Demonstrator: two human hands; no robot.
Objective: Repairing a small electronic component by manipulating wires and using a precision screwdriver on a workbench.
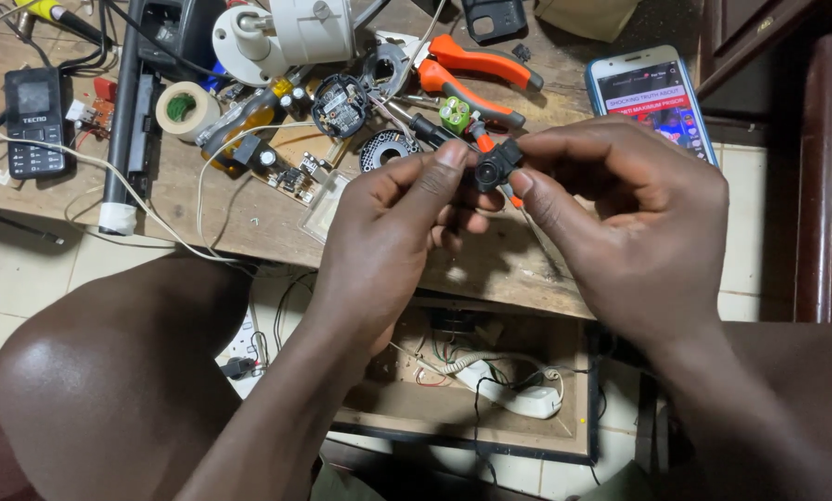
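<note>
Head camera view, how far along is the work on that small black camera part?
Already done: the white housing lies opened on the wooden bench, round circuit board out. In hand: left hand and right hand pinch the small black lens module. Left: boards and parts lie loose, nothing reassembled.

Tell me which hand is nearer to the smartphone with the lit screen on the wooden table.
Right. The right hand lies just below the smartphone, nearly touching it; the left hand is farther away, to its lower left.
</note>
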